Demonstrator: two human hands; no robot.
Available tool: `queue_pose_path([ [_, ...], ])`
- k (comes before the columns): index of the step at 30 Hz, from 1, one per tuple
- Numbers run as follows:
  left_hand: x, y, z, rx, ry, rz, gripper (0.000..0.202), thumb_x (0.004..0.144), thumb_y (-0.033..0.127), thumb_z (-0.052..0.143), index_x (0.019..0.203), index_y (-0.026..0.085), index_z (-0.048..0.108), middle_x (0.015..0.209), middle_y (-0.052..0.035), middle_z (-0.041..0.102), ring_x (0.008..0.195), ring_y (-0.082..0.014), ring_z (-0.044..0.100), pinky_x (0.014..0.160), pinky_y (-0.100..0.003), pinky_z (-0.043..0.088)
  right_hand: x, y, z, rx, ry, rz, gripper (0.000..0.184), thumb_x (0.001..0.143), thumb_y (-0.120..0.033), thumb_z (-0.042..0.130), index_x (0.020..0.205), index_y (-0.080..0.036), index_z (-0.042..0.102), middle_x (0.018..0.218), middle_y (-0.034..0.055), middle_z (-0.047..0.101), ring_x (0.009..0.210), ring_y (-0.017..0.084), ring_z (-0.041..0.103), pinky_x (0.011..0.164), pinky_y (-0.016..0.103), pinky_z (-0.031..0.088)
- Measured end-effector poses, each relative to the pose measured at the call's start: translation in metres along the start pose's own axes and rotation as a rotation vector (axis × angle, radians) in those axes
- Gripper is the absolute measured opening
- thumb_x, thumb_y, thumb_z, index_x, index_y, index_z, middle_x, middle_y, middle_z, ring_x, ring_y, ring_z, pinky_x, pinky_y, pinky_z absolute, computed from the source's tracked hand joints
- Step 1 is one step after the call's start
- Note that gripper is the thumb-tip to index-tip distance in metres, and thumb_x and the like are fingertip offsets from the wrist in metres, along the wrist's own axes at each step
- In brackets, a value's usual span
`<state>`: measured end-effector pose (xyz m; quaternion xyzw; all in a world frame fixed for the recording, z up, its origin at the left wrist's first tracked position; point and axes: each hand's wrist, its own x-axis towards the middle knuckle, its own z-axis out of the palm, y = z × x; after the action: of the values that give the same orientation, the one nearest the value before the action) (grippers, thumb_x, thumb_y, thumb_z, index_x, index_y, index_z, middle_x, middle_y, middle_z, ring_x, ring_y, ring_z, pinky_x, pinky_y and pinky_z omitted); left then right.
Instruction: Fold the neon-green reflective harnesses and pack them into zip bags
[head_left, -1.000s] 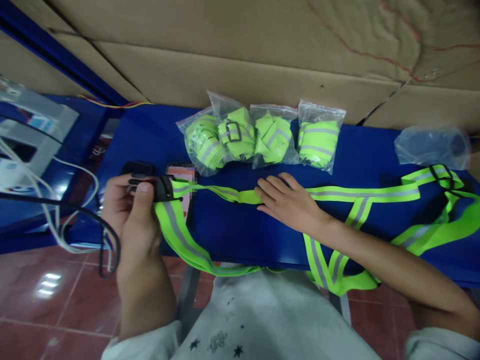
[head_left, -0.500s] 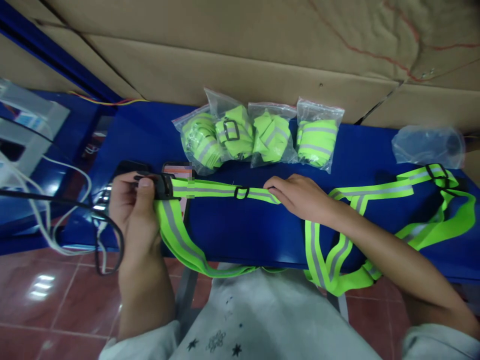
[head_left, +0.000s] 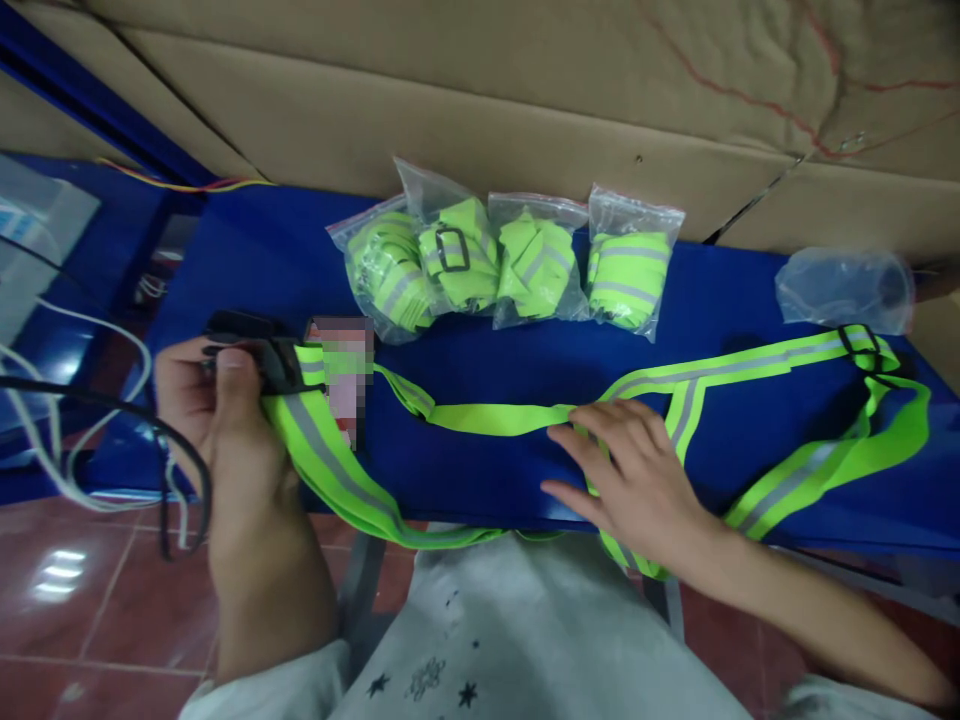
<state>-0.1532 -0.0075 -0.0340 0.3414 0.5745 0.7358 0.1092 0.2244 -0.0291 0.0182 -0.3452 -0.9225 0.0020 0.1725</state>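
A neon-green reflective strap harness lies spread across the blue table. My left hand is closed on the harness's black buckle at the table's left end, thumb on top. My right hand lies open, fingers spread flat on the strap near the table's front edge, where two straps cross. One loop of the strap hangs off the front edge toward my lap.
Several clear bags of folded green straps stand in a row at the back against cardboard. An empty clear bag lies at the back right. A phone lies under the strap by the buckle. Cables hang at the left.
My right hand let go of its pinch on the strap, moved toward the front edge and opened flat. The strap went slack. My left hand kept the buckle.
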Motion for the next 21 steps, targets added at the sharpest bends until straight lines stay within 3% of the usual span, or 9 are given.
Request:
queue_pose_path([
  [3,0.006,-0.002,-0.004,-0.004,0.012,0.044,0.052,0.062,0.052,0.09,0.083,0.018,0.055,0.074,0.0048,0.058,0.064,-0.0069,0.052,0.063,-0.02,0.042,-0.019,-0.011,0.013,-0.06,-0.027,0.102,0.047,0.098,-0.03,0.069,0.139,-0.012,0.058,0.131,0.0166,0.067,0.125,0.033,0.061,0.106,0.051,0.047],
  [8,0.012,-0.004,-0.01,-0.018,0.016,0.066,0.057,0.056,0.056,0.094,0.08,0.018,0.058,0.072,0.0058,0.059,0.062,-0.0082,0.052,0.067,-0.026,0.049,-0.043,0.016,0.013,-0.036,-0.057,0.263,0.047,0.098,-0.009,0.057,0.145,-0.013,0.052,0.145,0.013,0.062,0.126,0.026,0.064,0.101,0.04,0.053],
  [14,0.005,-0.008,-0.011,-0.046,-0.104,0.002,0.065,0.051,0.053,0.1,0.091,0.017,0.064,0.071,0.0052,0.067,0.059,-0.0075,0.057,0.06,-0.022,0.049,-0.053,0.037,-0.005,0.019,0.01,0.315,0.04,0.1,-0.009,0.055,0.138,-0.018,0.058,0.126,0.0077,0.073,0.112,0.024,0.072,0.094,0.038,0.057],
  [17,0.002,-0.001,-0.007,-0.03,-0.179,0.034,0.062,0.055,0.052,0.099,0.092,0.015,0.066,0.077,-0.0006,0.073,0.062,-0.0113,0.065,0.058,-0.024,0.051,-0.053,0.045,-0.01,0.126,0.056,0.401,0.037,0.102,-0.011,0.053,0.137,-0.02,0.061,0.122,0.0066,0.074,0.109,0.02,0.074,0.093,0.032,0.058],
  [19,0.001,0.006,-0.004,-0.031,-0.175,0.056,0.06,0.057,0.052,0.099,0.092,0.014,0.067,0.081,-0.0041,0.077,0.066,-0.0135,0.068,0.059,-0.025,0.053,-0.052,0.05,-0.013,0.168,0.087,0.47,0.034,0.103,-0.014,0.055,0.135,-0.021,0.063,0.123,0.0057,0.074,0.106,0.018,0.074,0.091,0.028,0.059],
  [21,0.001,0.012,-0.002,-0.033,-0.157,0.063,0.057,0.057,0.05,0.099,0.09,0.015,0.069,0.073,-0.0002,0.074,0.056,-0.0101,0.062,0.055,-0.023,0.05,-0.051,0.055,-0.015,0.177,0.122,0.52,0.031,0.103,-0.016,0.057,0.132,-0.022,0.065,0.123,0.005,0.075,0.106,0.017,0.074,0.092,0.027,0.059],
])
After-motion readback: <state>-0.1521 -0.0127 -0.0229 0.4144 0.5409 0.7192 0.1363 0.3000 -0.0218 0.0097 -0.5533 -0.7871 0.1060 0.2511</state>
